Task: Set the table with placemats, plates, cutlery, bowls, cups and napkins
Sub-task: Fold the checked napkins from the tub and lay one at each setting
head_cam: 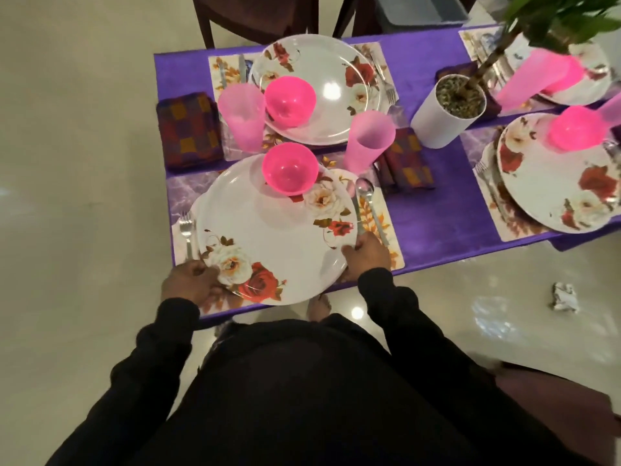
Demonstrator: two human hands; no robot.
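A large white plate with rose prints (268, 237) lies on the near placemat (383, 230), with a pink bowl (289, 172) on its far rim. My left hand (190, 280) grips the plate's near-left edge and my right hand (364, 252) grips its right edge. A fork (187, 232) lies left of the plate, a spoon (366, 196) and a knife right of it. A pink cup (368, 144) and a folded checked napkin (405, 164) sit beyond the spoon. The far setting has a plate (319, 92), bowl (290, 100), cup (241, 116) and napkin (190, 129).
A white plant pot (443, 112) stands mid-table on the purple cloth (437, 210). Two more settings with plates (557, 176) and pink cups fill the right side. Dark chairs (255, 15) stand behind the table. A crumpled wrapper (329, 297) lies on the floor.
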